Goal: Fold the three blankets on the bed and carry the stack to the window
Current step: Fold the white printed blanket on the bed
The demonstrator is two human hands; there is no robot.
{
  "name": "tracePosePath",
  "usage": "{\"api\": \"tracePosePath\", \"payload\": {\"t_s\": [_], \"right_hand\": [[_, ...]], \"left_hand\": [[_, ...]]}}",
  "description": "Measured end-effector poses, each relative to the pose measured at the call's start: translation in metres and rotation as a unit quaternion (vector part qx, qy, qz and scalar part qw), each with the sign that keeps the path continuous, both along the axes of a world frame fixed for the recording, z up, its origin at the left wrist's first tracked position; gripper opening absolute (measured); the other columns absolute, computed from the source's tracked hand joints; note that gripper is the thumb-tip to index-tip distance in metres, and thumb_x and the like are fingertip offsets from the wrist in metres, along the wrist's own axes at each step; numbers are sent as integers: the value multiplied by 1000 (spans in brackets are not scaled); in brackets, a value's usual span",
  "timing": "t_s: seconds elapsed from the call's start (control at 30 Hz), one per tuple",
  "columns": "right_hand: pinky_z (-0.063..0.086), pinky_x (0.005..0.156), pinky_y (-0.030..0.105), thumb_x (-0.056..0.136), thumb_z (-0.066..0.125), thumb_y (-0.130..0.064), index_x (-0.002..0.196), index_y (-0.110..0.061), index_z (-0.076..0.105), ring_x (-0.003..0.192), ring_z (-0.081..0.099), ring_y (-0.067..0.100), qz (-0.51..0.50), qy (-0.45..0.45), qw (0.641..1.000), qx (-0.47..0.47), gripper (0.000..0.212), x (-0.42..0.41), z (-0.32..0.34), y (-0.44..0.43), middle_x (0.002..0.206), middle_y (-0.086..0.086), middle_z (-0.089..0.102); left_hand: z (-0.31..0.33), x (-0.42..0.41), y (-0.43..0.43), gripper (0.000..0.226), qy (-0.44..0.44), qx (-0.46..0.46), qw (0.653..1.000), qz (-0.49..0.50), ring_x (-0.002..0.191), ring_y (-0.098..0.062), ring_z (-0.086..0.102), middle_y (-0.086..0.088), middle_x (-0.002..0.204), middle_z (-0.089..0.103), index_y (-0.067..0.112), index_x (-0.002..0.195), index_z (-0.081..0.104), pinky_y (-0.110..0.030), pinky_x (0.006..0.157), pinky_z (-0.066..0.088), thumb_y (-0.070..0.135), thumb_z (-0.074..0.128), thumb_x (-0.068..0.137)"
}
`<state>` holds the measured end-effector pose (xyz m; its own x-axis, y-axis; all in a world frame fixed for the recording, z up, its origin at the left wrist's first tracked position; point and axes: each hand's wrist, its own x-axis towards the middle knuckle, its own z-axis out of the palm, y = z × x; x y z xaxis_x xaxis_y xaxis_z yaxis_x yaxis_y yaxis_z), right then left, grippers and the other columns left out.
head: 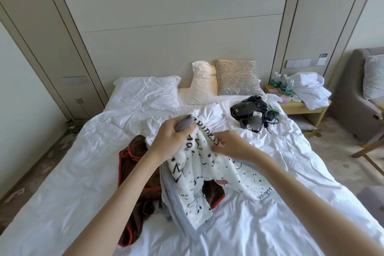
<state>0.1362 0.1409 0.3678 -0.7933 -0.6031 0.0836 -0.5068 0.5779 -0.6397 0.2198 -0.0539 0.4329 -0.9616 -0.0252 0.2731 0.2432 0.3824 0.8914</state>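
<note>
When read from left to right: brown blanket (135, 172) with red trim, crumpled on the bed (83, 172), untouched, partly under the lifted one.

Next, left hand (170, 139): curled tightly round a bunched grey-backed corner of the white printed blanket (207, 172); held it above the mattress, a little higher and farther from the body than the other hand.

Then right hand (226, 145): pinched the lettered hem between thumb and fingers, just beside the left, with only a short stretch of edge between the two.

Below both hands, hung down and toward the body in loose folds; rested at its lower end on the bed and over the brown blanket. Long axis judged to run roughly from the hands back toward the body.

Judged as the opening step: nothing folded yet, third blanket not made out. Probably called for sliding the right hand rightward along the hem to find the far corner.

Farther right, well apart: black devices with cables (253, 114) on the sheet, then bedside table (301, 108) with bottles and white towels.
</note>
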Motion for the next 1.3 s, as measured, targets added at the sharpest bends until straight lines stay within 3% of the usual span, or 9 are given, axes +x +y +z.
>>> {"api": "tracePosePath", "payload": {"t_s": [0.1,0.23,0.33,0.5,0.63,0.87,1.03,1.17,1.3], "right_hand": [[30,48,20,83,71,-22,82,-4,56,53,35,10,-40,-29,995,92,23,-11,-47,7,67,-3,45],[39,53,29,78,74,-28,88,3,60,66,56,30,-92,-100,986,98,35,-12,-103,16,78,15,61],[26,50,24,86,69,-30,63,-14,45,56,38,10,-123,-121,980,97,37,-11,-137,28,65,-3,42],[29,61,30,94,60,-18,78,1,61,64,44,17,-265,-219,939,-28,24,-16,-160,56,71,7,50],[40,54,26,98,52,-15,77,-19,62,61,53,14,-310,-214,916,-140,24,-23,-115,79,72,-1,60],[43,72,35,95,59,-17,100,0,70,76,61,34,-122,-164,966,-158,21,-18,32,67,95,32,65],[39,59,16,94,61,-17,94,-9,74,62,52,4,15,-132,984,-116,16,15,86,26,73,-2,63],[21,48,18,94,62,-20,73,-23,74,49,28,5,39,-132,984,-115,24,21,91,19,53,-10,39],[26,52,32,86,71,-30,79,1,62,57,33,13,-4,-160,986,-41,32,14,61,34,67,7,42]], "left_hand": [[7,-1,-6,8,3,33,999,21,96,-10,68,13,82,70,29,91,70,-17,81,48,25,63,94],[23,1,-19,24,39,65,997,34,87,-31,69,-19,85,70,12,82,67,-43,84,52,35,65,87],[31,0,-32,32,54,111,991,59,93,-39,69,-25,93,70,7,86,68,-55,89,53,39,68,84],[24,-3,-63,41,42,141,982,121,85,-30,73,-16,88,74,2,88,64,-44,76,58,42,71,80],[-2,-10,-87,24,15,150,967,203,92,-26,72,-11,94,75,18,85,70,-43,83,57,42,68,82],[-34,-22,-78,35,-62,44,980,183,89,-10,63,5,99,67,15,107,65,-22,72,44,39,74,84],[-24,-6,-5,33,-84,30,992,-89,87,7,63,22,82,68,31,106,68,-7,81,44,43,78,76],[-26,-2,25,29,-82,-17,987,-136,95,-11,66,5,92,72,16,104,69,-25,88,46,38,72,85],[-27,-3,22,18,-63,9,994,-86,106,-13,66,-1,105,73,19,108,70,-32,100,45,28,64,93]]}}
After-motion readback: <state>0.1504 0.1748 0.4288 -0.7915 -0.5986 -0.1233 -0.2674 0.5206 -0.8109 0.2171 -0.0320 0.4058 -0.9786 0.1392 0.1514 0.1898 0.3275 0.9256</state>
